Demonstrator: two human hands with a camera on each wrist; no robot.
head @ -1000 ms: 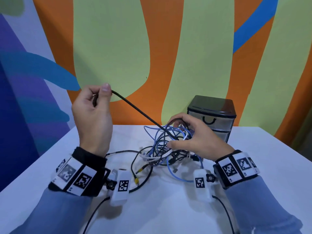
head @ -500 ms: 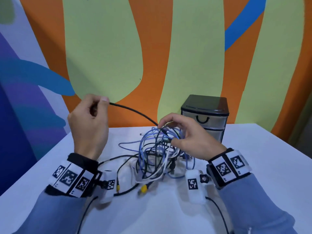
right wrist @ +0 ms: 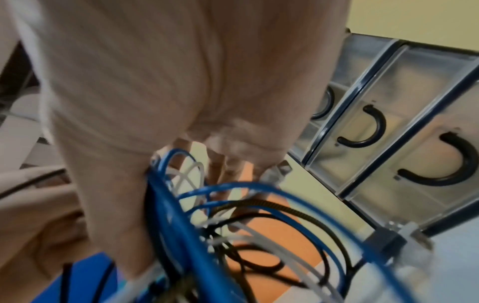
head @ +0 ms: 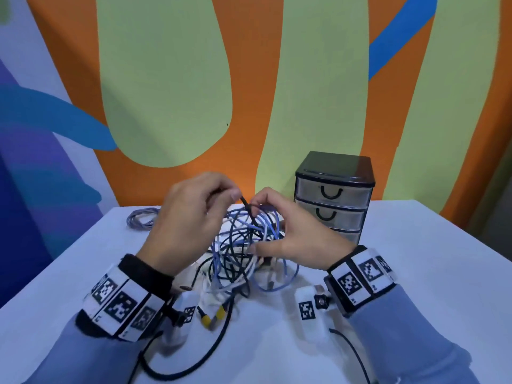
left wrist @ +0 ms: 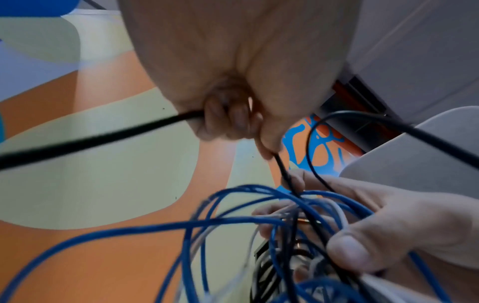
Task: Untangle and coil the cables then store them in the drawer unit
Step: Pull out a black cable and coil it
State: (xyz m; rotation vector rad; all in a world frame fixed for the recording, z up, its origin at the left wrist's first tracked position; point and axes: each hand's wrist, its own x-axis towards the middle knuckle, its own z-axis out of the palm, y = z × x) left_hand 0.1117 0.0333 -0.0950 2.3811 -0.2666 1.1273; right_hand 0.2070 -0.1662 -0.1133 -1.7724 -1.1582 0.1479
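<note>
A tangle of blue, white and black cables point(head: 243, 245) is held up over the white table point(head: 415, 273). My left hand point(head: 194, 214) pinches a black cable point(head: 246, 207) just above the tangle; in the left wrist view the black cable point(left wrist: 98, 139) runs through its curled fingers. My right hand point(head: 288, 234) grips the right side of the tangle, thumb and fingers curled round blue loops point(right wrist: 233, 192). The black drawer unit point(head: 335, 195) stands behind my right hand with its drawers point(right wrist: 376, 127) closed.
A coiled grey cable point(head: 141, 218) lies at the table's back left. Yellow plugs point(head: 213, 318) and a black cable loop point(head: 194, 364) lie near the front edge between my wrists. A painted wall rises right behind the table.
My left hand has dropped from up on the left to right beside my right hand, still pinching the black cable. The tangle has been lifted and bunched higher.
</note>
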